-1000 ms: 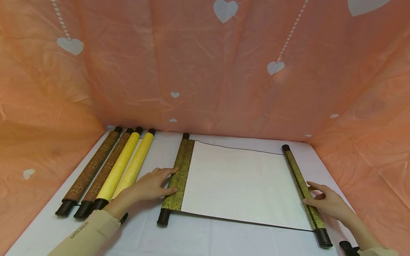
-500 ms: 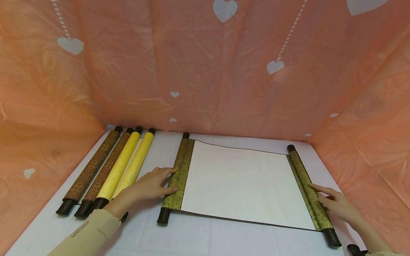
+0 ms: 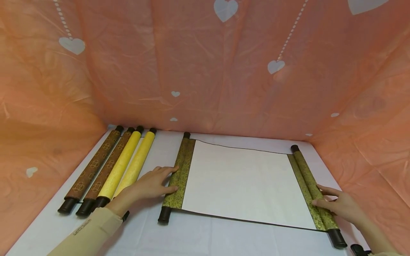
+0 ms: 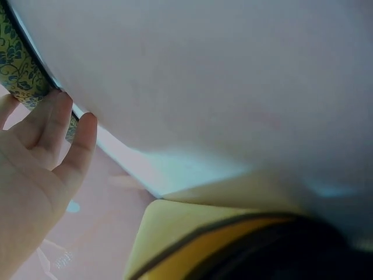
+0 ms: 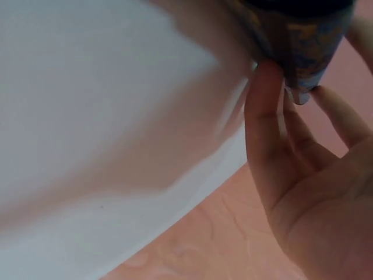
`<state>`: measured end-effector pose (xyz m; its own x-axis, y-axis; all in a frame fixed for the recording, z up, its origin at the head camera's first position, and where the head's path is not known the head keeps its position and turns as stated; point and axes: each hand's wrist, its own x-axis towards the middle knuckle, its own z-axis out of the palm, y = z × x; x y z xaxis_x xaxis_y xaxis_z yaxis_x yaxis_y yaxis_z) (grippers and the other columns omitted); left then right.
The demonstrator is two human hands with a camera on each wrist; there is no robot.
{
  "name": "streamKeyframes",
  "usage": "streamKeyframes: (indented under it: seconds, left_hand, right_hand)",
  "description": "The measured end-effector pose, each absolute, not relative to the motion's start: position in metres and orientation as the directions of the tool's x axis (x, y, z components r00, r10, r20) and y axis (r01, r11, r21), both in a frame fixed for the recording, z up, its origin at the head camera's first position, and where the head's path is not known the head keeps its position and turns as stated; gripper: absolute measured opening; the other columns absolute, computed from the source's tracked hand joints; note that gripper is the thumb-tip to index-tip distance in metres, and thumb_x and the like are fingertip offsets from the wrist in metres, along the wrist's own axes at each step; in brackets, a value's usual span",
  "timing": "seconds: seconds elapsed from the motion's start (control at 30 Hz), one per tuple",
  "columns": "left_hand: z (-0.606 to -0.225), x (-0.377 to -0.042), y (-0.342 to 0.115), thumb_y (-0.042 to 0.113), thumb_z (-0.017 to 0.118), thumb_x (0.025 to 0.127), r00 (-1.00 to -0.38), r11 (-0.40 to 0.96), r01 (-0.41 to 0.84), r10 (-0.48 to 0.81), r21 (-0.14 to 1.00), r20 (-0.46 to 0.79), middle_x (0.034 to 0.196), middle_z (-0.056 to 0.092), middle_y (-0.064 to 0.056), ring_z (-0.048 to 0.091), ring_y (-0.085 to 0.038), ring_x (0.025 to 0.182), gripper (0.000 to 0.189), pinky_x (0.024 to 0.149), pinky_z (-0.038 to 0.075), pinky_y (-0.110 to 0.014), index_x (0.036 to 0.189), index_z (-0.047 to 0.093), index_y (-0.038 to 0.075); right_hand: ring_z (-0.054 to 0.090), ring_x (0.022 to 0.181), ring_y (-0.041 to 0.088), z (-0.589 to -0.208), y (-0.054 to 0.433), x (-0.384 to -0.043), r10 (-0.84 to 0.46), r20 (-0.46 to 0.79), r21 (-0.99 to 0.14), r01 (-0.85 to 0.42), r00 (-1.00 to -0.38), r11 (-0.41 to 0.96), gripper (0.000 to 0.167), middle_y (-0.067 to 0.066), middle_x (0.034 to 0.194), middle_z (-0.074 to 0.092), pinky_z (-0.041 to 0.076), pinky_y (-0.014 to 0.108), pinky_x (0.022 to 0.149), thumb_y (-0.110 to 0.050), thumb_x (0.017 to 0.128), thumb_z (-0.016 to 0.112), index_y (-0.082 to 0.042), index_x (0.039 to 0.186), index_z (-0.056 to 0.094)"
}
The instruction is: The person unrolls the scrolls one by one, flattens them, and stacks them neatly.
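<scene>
A blank white scroll lies unrolled on the white table, bordered by green patterned strips. Its left roller and right roller have black end knobs. My left hand rests on the left roller, with index finger and thumb laid over the green part; the left wrist view shows its other fingertips against the roller's side. With thumb and fingers, my right hand grips the right roller near its lower half. In the right wrist view this patterned roller sits between thumb and fingers.
To the left, two brown patterned scrolls and two yellow scrolls lie rolled up side by side, close to my left forearm. Peach cloth with white hearts hangs behind the table and at both sides.
My right hand has moved right with the right roller, and a green strip now shows between it and the white paper. The left hand has stayed on its roller.
</scene>
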<state>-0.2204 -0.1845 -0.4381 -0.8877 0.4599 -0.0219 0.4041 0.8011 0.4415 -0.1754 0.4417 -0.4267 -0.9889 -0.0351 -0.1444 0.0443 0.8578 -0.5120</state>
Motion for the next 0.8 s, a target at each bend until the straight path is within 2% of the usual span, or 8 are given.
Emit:
streamKeyframes:
  seconds: [0.1, 0.3, 0.43, 0.5, 0.6, 0.63, 0.73, 0.8]
  left_hand:
    - [-0.439, -0.222, -0.184, 0.059, 0.066, 0.097, -0.890, 0.800, 0.402, 0.455, 0.445, -0.015, 0.153, 0.053, -0.016, 0.050, -0.044, 0.135, 0.079, 0.104, 0.045, -0.063, 0.157, 0.047, 0.010]
    - [-0.442, -0.224, -0.183, 0.052, 0.069, 0.098, -0.889, 0.753, 0.375, 0.457, 0.542, -0.019, 0.152, 0.051, -0.021, 0.051, -0.043, 0.134, 0.078, 0.106, 0.045, -0.060, 0.156, 0.046, 0.005]
    - [-0.444, -0.226, -0.182, 0.037, 0.075, 0.097, -0.889, 0.684, 0.333, 0.457, 0.649, -0.025, 0.149, 0.052, -0.023, 0.063, -0.026, 0.101, 0.076, 0.092, 0.051, -0.048, 0.155, 0.044, 0.000]
    - [-0.444, -0.227, -0.181, 0.030, 0.077, 0.096, -0.890, 0.651, 0.312, 0.455, 0.692, -0.027, 0.145, 0.053, -0.024, 0.058, -0.017, 0.080, 0.074, 0.077, 0.052, -0.038, 0.154, 0.043, -0.001]
    - [-0.443, -0.227, -0.180, 0.022, 0.079, 0.093, -0.900, 0.633, 0.277, 0.434, 0.723, -0.035, 0.143, 0.053, -0.026, 0.055, -0.014, 0.067, 0.075, 0.065, 0.049, -0.033, 0.154, 0.043, -0.002]
    - [-0.443, -0.228, -0.180, 0.020, 0.080, 0.092, -0.904, 0.637, 0.274, 0.425, 0.721, -0.032, 0.143, 0.053, -0.027, 0.056, -0.016, 0.069, 0.075, 0.065, 0.050, -0.034, 0.153, 0.043, -0.002]
    - [-0.442, -0.229, -0.182, 0.019, 0.080, 0.089, -0.921, 0.672, 0.279, 0.390, 0.686, -0.008, 0.144, 0.052, -0.030, 0.064, -0.028, 0.092, 0.077, 0.082, 0.054, -0.045, 0.153, 0.044, -0.004]
    - [-0.441, -0.230, -0.184, 0.019, 0.080, 0.087, -0.932, 0.696, 0.279, 0.362, 0.661, 0.011, 0.142, 0.053, -0.030, 0.062, -0.036, 0.109, 0.078, 0.092, 0.052, -0.053, 0.152, 0.044, -0.005]
  right_hand:
    - [0.071, 0.099, 0.035, -0.428, 0.441, -0.175, -0.028, -0.131, -0.509, 0.043, -0.991, 0.860, 0.085, 0.039, 0.135, 0.057, 0.052, 0.031, 0.066, -0.039, 0.090, 0.083, 0.006, 0.152, 0.046]
    - [0.067, 0.081, 0.011, -0.431, 0.441, -0.172, -0.030, -0.094, -0.535, 0.025, -0.995, 0.844, 0.081, 0.039, 0.132, 0.059, 0.053, 0.029, 0.061, -0.033, 0.090, 0.083, 0.009, 0.150, 0.047]
    - [0.070, 0.081, 0.012, -0.432, 0.441, -0.171, -0.030, -0.069, -0.550, 0.013, -0.997, 0.835, 0.078, 0.038, 0.129, 0.062, 0.055, 0.029, 0.061, -0.030, 0.090, 0.082, 0.011, 0.147, 0.049]
    - [0.073, 0.087, 0.020, -0.432, 0.441, -0.172, -0.028, -0.057, -0.540, 0.007, -0.998, 0.842, 0.076, 0.036, 0.127, 0.064, 0.055, 0.029, 0.063, -0.030, 0.090, 0.082, 0.011, 0.146, 0.051]
    - [0.074, 0.092, 0.031, -0.432, 0.439, -0.174, -0.022, -0.052, -0.527, 0.009, -0.998, 0.850, 0.074, 0.033, 0.125, 0.066, 0.054, 0.027, 0.065, -0.029, 0.090, 0.082, 0.010, 0.146, 0.052]
    - [0.074, 0.095, 0.035, -0.432, 0.438, -0.176, -0.020, -0.054, -0.528, 0.012, -0.998, 0.849, 0.074, 0.033, 0.126, 0.066, 0.054, 0.027, 0.066, -0.029, 0.091, 0.081, 0.009, 0.146, 0.052]
    - [0.074, 0.096, 0.036, -0.431, 0.432, -0.181, -0.021, -0.053, -0.536, 0.011, -0.998, 0.844, 0.072, 0.032, 0.126, 0.066, 0.054, 0.026, 0.066, -0.028, 0.092, 0.080, 0.008, 0.147, 0.051]
    - [0.074, 0.096, 0.038, -0.430, 0.428, -0.184, -0.029, -0.048, -0.550, 0.002, -0.998, 0.835, 0.072, 0.033, 0.127, 0.065, 0.054, 0.027, 0.066, -0.027, 0.093, 0.080, 0.008, 0.148, 0.050]
